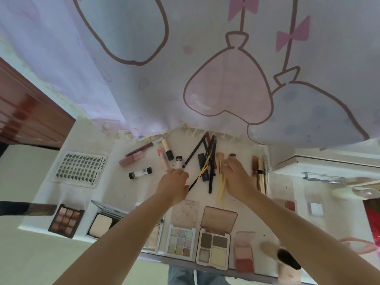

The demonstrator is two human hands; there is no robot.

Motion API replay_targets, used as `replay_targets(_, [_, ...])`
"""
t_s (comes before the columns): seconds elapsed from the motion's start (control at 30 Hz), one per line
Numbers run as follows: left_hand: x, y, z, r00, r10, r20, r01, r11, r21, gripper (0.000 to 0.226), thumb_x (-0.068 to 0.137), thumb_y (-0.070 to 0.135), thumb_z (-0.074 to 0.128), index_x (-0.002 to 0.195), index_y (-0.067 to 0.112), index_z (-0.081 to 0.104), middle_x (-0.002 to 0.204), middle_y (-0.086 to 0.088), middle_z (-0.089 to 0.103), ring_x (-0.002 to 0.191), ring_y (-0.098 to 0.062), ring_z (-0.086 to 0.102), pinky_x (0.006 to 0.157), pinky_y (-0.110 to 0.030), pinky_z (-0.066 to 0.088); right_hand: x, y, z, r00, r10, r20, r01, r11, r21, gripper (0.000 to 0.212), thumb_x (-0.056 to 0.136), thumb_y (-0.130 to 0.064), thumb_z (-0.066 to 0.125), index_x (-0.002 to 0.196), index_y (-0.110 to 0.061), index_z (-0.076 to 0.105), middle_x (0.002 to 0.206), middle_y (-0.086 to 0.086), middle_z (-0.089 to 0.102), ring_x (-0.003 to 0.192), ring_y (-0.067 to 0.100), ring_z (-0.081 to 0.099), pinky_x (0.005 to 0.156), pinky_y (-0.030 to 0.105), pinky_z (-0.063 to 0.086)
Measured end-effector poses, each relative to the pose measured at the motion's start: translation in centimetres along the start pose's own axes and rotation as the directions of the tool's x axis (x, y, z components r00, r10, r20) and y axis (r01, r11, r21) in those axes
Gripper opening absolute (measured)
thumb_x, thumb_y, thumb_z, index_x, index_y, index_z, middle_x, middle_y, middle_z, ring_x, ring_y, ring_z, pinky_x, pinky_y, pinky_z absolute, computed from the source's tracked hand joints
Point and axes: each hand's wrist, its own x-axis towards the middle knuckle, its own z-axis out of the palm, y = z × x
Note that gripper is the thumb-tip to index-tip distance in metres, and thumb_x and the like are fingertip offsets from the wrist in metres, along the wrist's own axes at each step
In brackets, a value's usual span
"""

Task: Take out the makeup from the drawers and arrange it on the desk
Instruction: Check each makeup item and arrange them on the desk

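On the white desk (115, 188), everything is placed here against the tangle of pencils (207, 159) at its middle back. Far left of it lies the lash tray (81, 168), then lip tubes (133, 157). The left hand (174, 185) pinches a dark pencil (195, 179) at the pile's left edge; the right hand (236, 175), fingers curled, grips yellow-handled brushes (222, 182) at its right. Open palettes (213, 243) line the front edge.

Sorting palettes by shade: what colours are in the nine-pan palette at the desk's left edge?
Browns and tans, in a dark brown case: the nine-pan palette, head view.
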Motion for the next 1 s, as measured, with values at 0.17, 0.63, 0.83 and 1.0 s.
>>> replay_targets(0.17, [0.3, 0.5, 0.2, 0.999, 0.030, -0.017, -0.030, 0.999, 0.024, 0.035, 0.093, 0.026, 0.043, 0.125, 0.013, 0.046, 0.127, -0.005, 0.050, 0.120, -0.022, 0.041, 0.100, -0.034, 0.037, 1.4, -2.4, -0.6, 0.966, 0.248, 0.072, -0.258, 0.940, 0.225, 0.023, 0.089, -0.022, 0.051, 0.100, -0.005, 0.061, 0.095, 0.012, 0.065, 0.090, 0.025, 0.058, 0.070, 0.029, 0.041])
replay_targets(0.63, [-0.5, -1.0, -0.7, 0.999, 0.046, 0.003, -0.046, 0.999, -0.019, 0.039, 0.093, 0.026, 0.042, 0.132, 0.016, 0.042, 0.138, -0.001, 0.043, 0.131, -0.018, 0.031, 0.108, -0.031, 0.028, 4.2, -5.1, -0.3, 0.841, 0.535, 0.082, -0.531, 0.786, 0.316, 0.034, 0.086, -0.008, 0.052, 0.118, -0.003, 0.042, 0.125, 0.014, 0.046, 0.121, 0.030, 0.043, 0.089, 0.037, 0.045])
replay_targets(0.83, [-0.3, -0.9, -1.8, 0.998, 0.058, -0.036, -0.058, 0.998, -0.009, 0.037, 0.094, 0.025, 0.043, 0.128, 0.014, 0.046, 0.133, -0.003, 0.047, 0.128, -0.019, 0.036, 0.106, -0.030, 0.031, 3.5, -5.0, -1.2, 0.786, 0.602, 0.142, -0.526, 0.529, 0.666, 0.028, 0.078, -0.007, 0.063, 0.102, -0.010, 0.049, 0.098, 0.012, 0.057, 0.084, 0.026, 0.060, 0.065, 0.030, 0.050])
replay_targets(1.0, [0.1, 0.2, -2.5, 0.988, 0.113, -0.104, -0.121, 0.990, -0.074, 0.036, 0.095, 0.027, 0.040, 0.127, 0.013, 0.049, 0.131, -0.003, 0.050, 0.126, -0.018, 0.041, 0.105, -0.030, 0.032, 0.4, -3.1, -3.9, 0.733, 0.558, 0.388, -0.431, -0.060, 0.900, 0.012, 0.082, 0.003, 0.056, 0.089, -0.004, 0.049, 0.065, 0.011, 0.055, 0.041, 0.013, 0.054, 0.035, 0.016, 0.044])
